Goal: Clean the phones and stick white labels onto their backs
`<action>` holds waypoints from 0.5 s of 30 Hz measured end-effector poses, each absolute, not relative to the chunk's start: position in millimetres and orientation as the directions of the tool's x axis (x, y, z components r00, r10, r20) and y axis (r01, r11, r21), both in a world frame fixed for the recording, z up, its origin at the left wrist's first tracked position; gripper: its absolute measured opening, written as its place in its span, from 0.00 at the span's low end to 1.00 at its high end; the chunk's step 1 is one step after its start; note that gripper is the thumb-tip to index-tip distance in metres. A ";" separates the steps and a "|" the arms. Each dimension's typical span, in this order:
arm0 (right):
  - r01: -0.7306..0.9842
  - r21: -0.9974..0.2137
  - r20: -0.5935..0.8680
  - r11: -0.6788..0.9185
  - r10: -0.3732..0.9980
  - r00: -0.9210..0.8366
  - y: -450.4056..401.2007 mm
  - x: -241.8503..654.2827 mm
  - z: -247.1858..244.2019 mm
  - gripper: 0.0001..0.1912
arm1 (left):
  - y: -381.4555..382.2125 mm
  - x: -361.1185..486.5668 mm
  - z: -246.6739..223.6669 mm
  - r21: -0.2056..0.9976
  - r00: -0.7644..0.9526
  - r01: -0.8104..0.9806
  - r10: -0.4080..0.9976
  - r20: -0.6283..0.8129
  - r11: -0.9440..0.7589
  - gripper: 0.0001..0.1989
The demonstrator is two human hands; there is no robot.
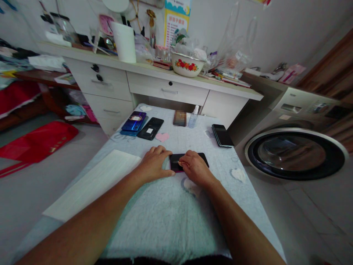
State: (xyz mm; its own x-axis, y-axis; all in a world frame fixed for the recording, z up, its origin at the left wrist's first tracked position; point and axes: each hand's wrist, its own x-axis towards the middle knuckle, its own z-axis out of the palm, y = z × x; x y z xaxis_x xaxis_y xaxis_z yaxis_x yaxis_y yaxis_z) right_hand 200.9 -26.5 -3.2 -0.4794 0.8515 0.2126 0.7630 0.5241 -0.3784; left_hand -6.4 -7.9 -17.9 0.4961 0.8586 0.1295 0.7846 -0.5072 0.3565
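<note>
A black phone (202, 157) lies flat on the cloth-covered table (165, 206), its long side running left to right. My left hand (156, 164) holds the phone's left end between thumb and fingers. Over the phone's middle, my right hand (194, 166) is closed in a pinch, with the fingertips on or just above the dark screen; whatever they pinch is too small to name. Farther back on the left lie a blue phone (134, 122) and a black phone with a white label (151, 128). Stacked dark phones (223, 135) rest at the right edge.
A clear spray bottle (193, 117) stands at the table's back beside a blurred brown item (179, 118). A pale board or sheet (93, 184) lies on the left. Beyond are a white desk (171, 92) with a flowered bowl (187, 65), and a washing machine (292, 151) at right.
</note>
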 end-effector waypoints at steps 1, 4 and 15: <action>0.756 -0.383 0.212 0.531 0.847 -0.488 -26.6 200.6 -3.3 0.09 | -8.1 -6.4 -17.7 0.356 0.497 0.784 0.858 0.130 -0.508 0.35; 0.739 -0.396 0.206 0.545 0.837 -0.506 -26.8 199.9 -3.0 0.09 | -9.0 -5.9 -16.4 0.358 0.492 0.788 0.862 0.124 -0.501 0.35; 0.781 -0.385 0.214 0.492 0.871 -0.443 -25.5 203.6 -1.5 0.08 | -8.9 -6.1 -16.7 0.352 0.498 0.786 0.858 0.129 -0.509 0.35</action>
State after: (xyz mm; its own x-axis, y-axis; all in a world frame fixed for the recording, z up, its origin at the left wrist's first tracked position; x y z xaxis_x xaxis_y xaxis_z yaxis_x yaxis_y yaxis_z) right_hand 203.6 -25.5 -1.5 -0.4430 0.8706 0.2140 0.7807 0.4920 -0.3853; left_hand -6.1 -8.9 -16.7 0.4980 0.8576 0.1286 0.7857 -0.5090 0.3515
